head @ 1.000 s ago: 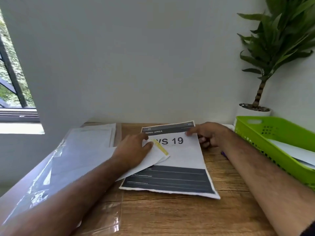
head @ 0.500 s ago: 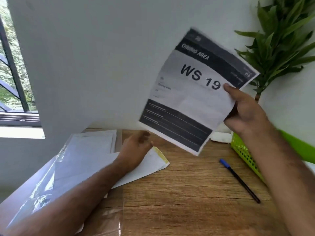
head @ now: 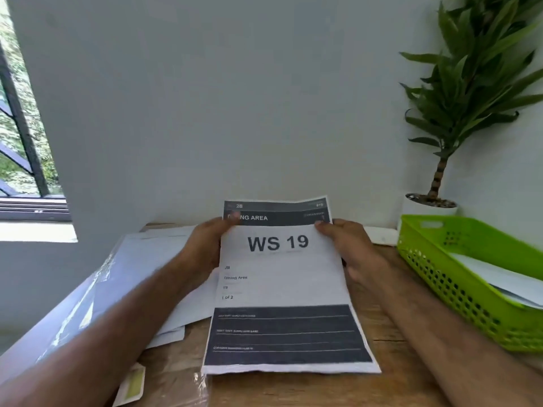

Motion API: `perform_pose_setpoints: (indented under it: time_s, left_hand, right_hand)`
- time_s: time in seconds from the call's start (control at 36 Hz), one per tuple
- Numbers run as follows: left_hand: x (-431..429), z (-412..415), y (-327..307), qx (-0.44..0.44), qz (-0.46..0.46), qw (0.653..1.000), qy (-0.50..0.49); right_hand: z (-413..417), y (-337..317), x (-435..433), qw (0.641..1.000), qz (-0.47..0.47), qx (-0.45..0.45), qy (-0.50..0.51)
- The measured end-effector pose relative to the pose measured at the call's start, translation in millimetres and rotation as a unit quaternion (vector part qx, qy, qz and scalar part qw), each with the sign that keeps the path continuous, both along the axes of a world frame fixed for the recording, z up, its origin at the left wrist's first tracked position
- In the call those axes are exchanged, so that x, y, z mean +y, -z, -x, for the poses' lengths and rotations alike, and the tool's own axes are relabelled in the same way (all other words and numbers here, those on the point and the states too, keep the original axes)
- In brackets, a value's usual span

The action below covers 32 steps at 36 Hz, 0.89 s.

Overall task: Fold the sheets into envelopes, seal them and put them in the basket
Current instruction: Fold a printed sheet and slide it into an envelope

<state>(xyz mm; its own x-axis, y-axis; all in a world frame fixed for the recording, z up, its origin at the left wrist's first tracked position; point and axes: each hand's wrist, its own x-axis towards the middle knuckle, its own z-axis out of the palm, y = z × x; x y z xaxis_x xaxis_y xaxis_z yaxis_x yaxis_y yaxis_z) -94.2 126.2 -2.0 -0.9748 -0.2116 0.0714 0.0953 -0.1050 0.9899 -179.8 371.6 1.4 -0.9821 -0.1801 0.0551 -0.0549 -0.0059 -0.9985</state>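
head view shows the sheet (head: 282,277) with its long axis running straight away from the person, near edge down by the worktop (head: 293,389), far edge raised. the left grip (head: 202,248) pinches the far left corner and the right grip (head: 349,245) pinches the far right corner, both on the same short end. a fold likely draws that end toward the body. the basket (head: 458,292) stands nearer the right grip.

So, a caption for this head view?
Left hand and right hand hold the WS 19 sheet near a green basket.
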Motion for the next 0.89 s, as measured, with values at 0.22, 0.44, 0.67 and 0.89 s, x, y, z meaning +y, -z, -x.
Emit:
perform_pose_setpoints:
  time_s: [0.22,0.44,0.67,0.89]
  left_hand:
    - [-1.3,-0.4,3.2,-0.013,0.045,0.998,-0.035]
    - [-9.1,-0.5,-0.2,-0.015,0.030,0.999,-0.043]
    - [-6.9,-4.1,-0.2,-0.008,0.013,1.000,-0.015]
    - [-13.5,-1.1,-3.1,-0.022,-0.009,1.000,-0.008]
  right_hand:
    - [7.0,1.8,7.8,0.998,-0.034,0.029,-0.045]
    - [9.2,-1.3,10.8,0.995,-0.027,0.026,-0.097]
    - [4.5,-4.2,9.1,0.991,-0.033,0.035,-0.124]
    - [5.4,-6.6,9.0,0.993,0.037,0.013,-0.107]
